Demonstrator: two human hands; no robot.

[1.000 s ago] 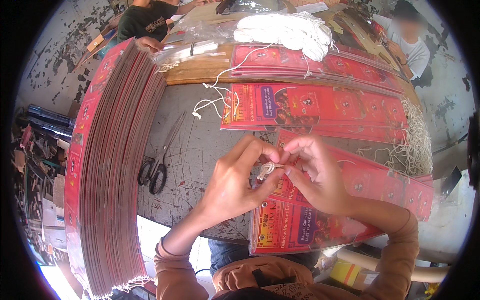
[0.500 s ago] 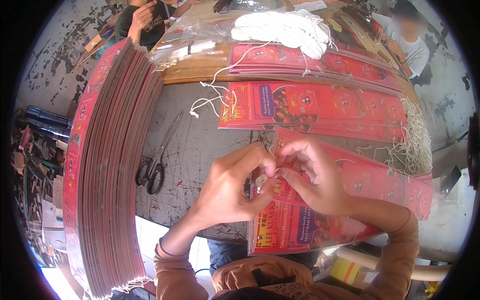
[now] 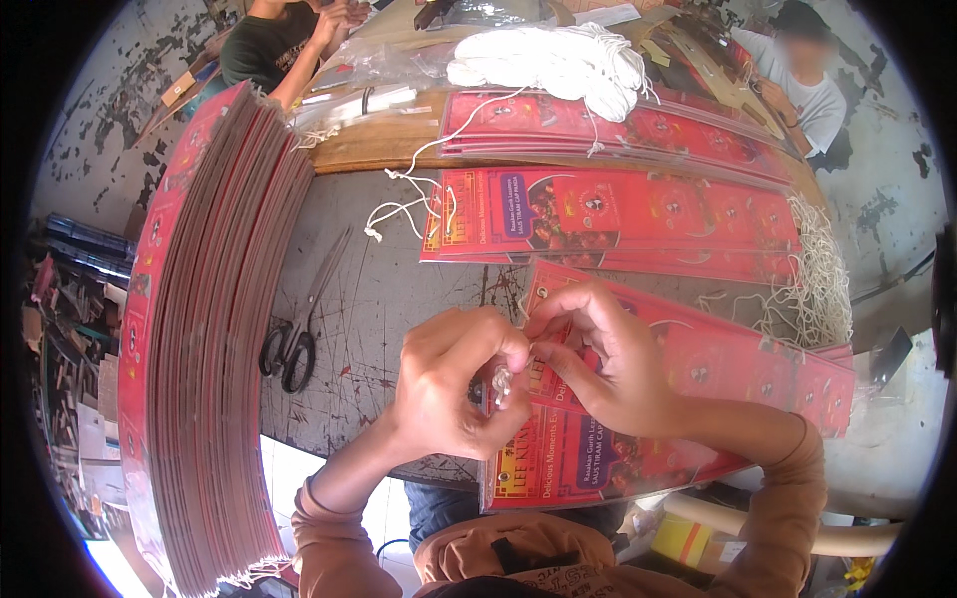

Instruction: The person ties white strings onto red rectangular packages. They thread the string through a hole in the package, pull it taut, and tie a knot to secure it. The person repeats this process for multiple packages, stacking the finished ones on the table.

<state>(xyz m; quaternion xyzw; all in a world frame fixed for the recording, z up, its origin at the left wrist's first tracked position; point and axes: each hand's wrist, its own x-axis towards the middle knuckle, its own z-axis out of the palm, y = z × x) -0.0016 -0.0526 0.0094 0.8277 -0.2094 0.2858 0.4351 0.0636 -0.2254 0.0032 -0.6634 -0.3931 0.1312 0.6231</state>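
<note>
My left hand [image 3: 449, 384] is closed, thumb and index finger bent round a small knotted bit of white string [image 3: 501, 381]. My right hand [image 3: 608, 364] makes a pinch beside it, at the string near the corner of a long red printed strip [image 3: 698, 364]. The fingertips of both hands nearly meet, and they partly hide the string. That strip lies slanted over another red printed strip [image 3: 558, 468], which has an eyelet at its left end. Farther off, more red strips [image 3: 618, 214] lie flat, with looped white cord [image 3: 404, 199] at their left end.
A tall row of red-faced strips [image 3: 204, 349] stands at the left. Black-handled scissors [image 3: 299, 344] lie beside it on the scratched grey table [image 3: 369, 289]. A white string bundle [image 3: 558, 65] rests on stacked strips; cut strings [image 3: 822, 274] hang at the right. Two people [image 3: 269, 50] sit across.
Both hands stay together at the string with only slight finger movement. The whole view has shifted a little. The person at the far left has moved their arms.
</note>
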